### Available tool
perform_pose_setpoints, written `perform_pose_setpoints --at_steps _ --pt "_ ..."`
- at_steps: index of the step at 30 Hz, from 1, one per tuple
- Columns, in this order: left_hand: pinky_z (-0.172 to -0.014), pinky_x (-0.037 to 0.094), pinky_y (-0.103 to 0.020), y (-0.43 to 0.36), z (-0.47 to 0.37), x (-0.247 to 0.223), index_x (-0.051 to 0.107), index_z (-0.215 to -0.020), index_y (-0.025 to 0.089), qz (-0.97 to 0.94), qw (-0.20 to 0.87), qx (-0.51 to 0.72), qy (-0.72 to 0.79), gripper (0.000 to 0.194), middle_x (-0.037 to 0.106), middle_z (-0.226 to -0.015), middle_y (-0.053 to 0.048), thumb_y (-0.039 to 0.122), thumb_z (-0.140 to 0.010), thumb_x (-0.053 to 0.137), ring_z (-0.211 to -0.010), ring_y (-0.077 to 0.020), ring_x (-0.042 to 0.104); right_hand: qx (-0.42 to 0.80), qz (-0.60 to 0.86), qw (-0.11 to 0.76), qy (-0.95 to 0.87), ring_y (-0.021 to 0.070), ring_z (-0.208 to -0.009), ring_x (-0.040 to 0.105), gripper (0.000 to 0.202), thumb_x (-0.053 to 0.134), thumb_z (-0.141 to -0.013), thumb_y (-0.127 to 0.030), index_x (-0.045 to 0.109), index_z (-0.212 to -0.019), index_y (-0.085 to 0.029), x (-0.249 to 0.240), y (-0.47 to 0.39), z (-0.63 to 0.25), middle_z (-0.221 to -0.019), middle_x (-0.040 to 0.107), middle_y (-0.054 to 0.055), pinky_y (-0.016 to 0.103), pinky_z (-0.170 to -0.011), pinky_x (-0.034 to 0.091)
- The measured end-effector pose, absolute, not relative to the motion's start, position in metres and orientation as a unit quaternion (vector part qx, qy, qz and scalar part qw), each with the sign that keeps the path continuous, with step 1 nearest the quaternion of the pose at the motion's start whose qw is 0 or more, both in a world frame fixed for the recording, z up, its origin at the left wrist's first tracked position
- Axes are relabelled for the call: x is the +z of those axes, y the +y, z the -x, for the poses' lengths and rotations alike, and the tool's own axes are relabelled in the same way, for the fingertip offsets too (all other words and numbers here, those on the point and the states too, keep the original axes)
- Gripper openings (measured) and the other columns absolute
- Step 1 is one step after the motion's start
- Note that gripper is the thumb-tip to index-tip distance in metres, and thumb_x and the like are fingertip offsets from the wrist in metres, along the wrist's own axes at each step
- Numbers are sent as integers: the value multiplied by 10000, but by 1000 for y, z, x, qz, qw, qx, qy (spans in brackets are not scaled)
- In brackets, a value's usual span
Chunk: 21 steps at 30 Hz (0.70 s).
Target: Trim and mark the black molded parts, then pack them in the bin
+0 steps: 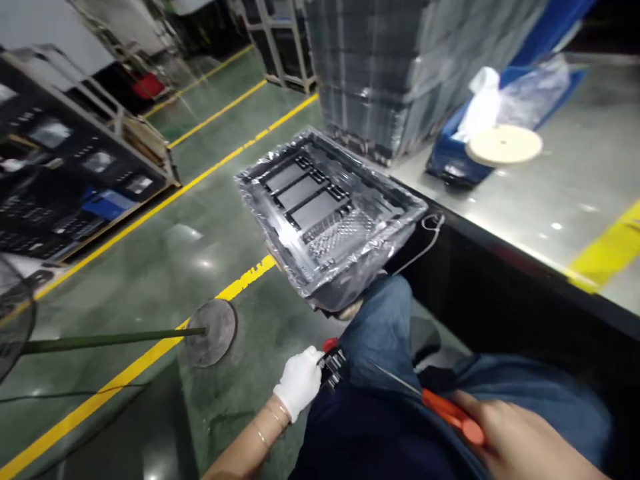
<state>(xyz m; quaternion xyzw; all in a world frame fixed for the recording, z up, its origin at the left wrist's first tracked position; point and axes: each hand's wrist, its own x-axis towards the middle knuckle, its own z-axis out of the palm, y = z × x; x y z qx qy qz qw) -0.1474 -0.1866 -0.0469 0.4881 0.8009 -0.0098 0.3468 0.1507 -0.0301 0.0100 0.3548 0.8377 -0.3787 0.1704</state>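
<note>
My left hand (pixel 301 383), in a white glove, is closed on a small black part (pixel 333 368) with shiny metal pieces along it. Something red (pixel 330 344) shows just beside that part; whether it belongs to it I cannot tell. My bare right hand (pixel 515 430) grips a screwdriver (pixel 447 413) by its orange handle. Its long thin shaft points left across my lap, the tip a short way from the black part and apart from it. Ahead of my knees stands a grey crate (pixel 345 283) wrapped in clear film, with several flat grey and black pieces inside.
A round metal stand base (pixel 213 333) with a green pole is on the floor at left. Racks of black units (pixel 95 163) stand beyond it. Film-wrapped grey stacks (pixel 365 73) are behind the crate. A blue bin (pixel 453 157) and a cream disc (pixel 505 145) lie at right.
</note>
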Motion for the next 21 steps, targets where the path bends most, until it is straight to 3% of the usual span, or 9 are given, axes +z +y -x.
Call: perform_pose_setpoints --at_steps 3,5,11,18,21 --pt "-970 501 -424 -185 145 -51 708 -1120 129 -488 345 -36 801 378 701 -1084 -134 71 -891 413 -1037 -292 670 -350 -347 304 815 301 -852 731 242 483 -863 -148 683 -985 -211 16 -24 -127 -852 751 75 349 -700 500" --pt "-977 496 -383 -186 145 -52 707 -1121 123 -483 342 -47 805 360 705 -1076 -129 76 -907 422 -1043 -268 670 -348 -340 326 810 333 -898 724 268 460 -864 -100 669 -1019 -166 18 -22 -113 -893 750 113 371 -731 491" --pt "-982 485 -331 -191 145 -58 708 -1124 133 -471 332 -45 816 349 713 -1080 -108 78 -917 433 -1047 -229 665 -370 -326 303 815 358 -938 712 259 477 -877 -107 670 -1050 -123 6 -25 -94 -954 739 165 388 -764 485" --pt "-947 498 -378 -192 141 -60 722 -1102 150 -457 337 -19 823 356 716 -1071 -112 78 -880 452 -1021 -269 669 -378 -324 291 817 366 -918 707 262 471 -854 -80 676 -1016 -107 -4 -22 -85 -939 733 183 390 -749 468" --pt "-944 498 -396 -193 142 -62 723 -1077 141 -438 330 4 836 359 719 -1049 -131 87 -870 435 -1005 -278 676 -392 -312 287 817 311 -859 714 216 484 -867 -124 688 -931 -155 6 -14 -98 -902 740 142 346 -712 461"
